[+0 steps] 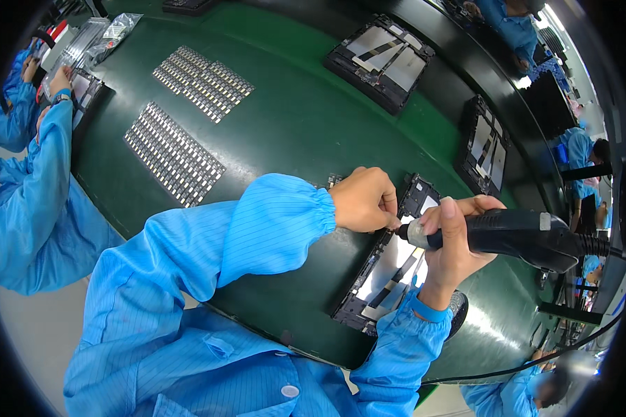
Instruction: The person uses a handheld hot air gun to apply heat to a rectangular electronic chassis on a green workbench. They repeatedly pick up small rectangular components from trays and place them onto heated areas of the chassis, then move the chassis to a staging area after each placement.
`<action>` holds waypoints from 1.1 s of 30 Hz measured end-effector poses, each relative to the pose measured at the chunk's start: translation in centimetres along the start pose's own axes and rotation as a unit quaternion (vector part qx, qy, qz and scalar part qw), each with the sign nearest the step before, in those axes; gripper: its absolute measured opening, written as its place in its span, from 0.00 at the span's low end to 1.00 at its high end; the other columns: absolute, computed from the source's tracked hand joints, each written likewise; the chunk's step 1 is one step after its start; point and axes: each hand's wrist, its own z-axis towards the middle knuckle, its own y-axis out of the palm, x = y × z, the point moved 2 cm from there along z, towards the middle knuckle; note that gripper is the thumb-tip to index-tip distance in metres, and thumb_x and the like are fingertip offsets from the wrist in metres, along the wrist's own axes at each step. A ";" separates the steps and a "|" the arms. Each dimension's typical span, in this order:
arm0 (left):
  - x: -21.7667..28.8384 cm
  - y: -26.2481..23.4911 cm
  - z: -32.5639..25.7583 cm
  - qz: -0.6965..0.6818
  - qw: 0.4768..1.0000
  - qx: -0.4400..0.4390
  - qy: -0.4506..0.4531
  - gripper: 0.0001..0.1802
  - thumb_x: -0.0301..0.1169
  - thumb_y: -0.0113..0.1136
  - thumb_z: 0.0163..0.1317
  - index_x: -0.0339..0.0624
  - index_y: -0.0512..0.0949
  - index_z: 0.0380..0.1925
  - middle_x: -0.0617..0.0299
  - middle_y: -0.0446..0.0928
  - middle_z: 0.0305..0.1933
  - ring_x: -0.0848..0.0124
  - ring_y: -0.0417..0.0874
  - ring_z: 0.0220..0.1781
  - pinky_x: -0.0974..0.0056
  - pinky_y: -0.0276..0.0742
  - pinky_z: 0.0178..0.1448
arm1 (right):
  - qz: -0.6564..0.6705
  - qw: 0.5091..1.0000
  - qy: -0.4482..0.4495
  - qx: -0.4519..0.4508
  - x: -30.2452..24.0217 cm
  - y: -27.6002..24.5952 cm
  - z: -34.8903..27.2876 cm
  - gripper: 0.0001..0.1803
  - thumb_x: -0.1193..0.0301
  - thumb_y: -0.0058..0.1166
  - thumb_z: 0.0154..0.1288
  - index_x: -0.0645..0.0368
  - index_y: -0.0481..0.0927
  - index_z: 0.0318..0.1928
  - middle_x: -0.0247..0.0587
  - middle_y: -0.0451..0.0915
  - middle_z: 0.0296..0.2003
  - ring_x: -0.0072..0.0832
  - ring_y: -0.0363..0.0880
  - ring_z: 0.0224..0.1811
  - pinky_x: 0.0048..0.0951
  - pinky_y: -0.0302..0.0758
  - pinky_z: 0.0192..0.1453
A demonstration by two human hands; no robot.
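My right hand [453, 254] is wrapped round a black electric screwdriver [511, 235], held nearly level with its tip pointing left. Under it lies an opened tablet [395, 271] with a dark frame and silvery inner plates. My left hand [364, 200] reaches over the tablet's left edge, thumb and fingers pinched together right at the screwdriver's tip. Whatever sits between those fingers is too small to make out. Beside the left wrist, a small piece of component sheet [334, 180] shows partly behind the cuff.
Two component sheets [174, 154] lie on the green table [285, 118]. Two more opened tablets [380, 59] rest along the far side. A black cable [508, 375] curves at lower right. Co-workers in blue sit at left [31, 208] and right; a clear plastic bag [118, 33] lies far left.
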 end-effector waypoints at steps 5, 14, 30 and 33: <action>0.5 -0.1 -0.4 -0.004 1.000 -0.004 0.000 0.07 0.26 0.67 0.48 0.33 0.80 0.22 0.56 0.79 0.21 0.73 0.80 0.20 0.68 0.74 0.25 | -0.017 1.000 0.008 -0.002 -0.4 0.2 -0.2 0.22 0.88 0.59 0.51 0.61 0.64 0.44 0.40 0.74 0.19 0.24 0.74 0.18 0.26 0.75 0.26; 0.1 0.2 -0.5 -0.014 0.999 0.001 0.034 0.05 0.25 0.64 0.47 0.33 0.80 0.23 0.55 0.79 0.21 0.73 0.80 0.20 0.67 0.76 0.26 | -0.084 0.996 -0.010 -0.042 -1.0 2.0 -0.9 0.21 0.86 0.60 0.52 0.62 0.63 0.42 0.40 0.73 0.20 0.22 0.74 0.19 0.22 0.72 0.27; 2.7 -9.3 -6.0 0.236 0.964 0.089 0.086 0.13 0.31 0.65 0.50 0.34 0.81 0.33 0.51 0.80 0.33 0.56 0.81 0.36 0.60 0.76 0.44 | -0.181 0.978 -0.055 0.090 -11.4 -9.6 -4.8 0.40 0.74 0.60 0.49 0.69 0.55 0.61 0.36 0.68 0.17 0.25 0.69 0.16 0.28 0.71 0.23; 1.1 -7.0 -6.8 0.331 0.927 0.149 0.095 0.21 0.38 0.68 0.47 0.37 0.79 0.39 0.54 0.76 0.37 0.57 0.78 0.40 0.58 0.73 0.45 | -0.214 0.963 -0.039 0.159 -11.6 -12.5 -6.8 0.37 0.72 0.59 0.52 0.70 0.56 0.60 0.36 0.68 0.17 0.24 0.67 0.15 0.28 0.70 0.23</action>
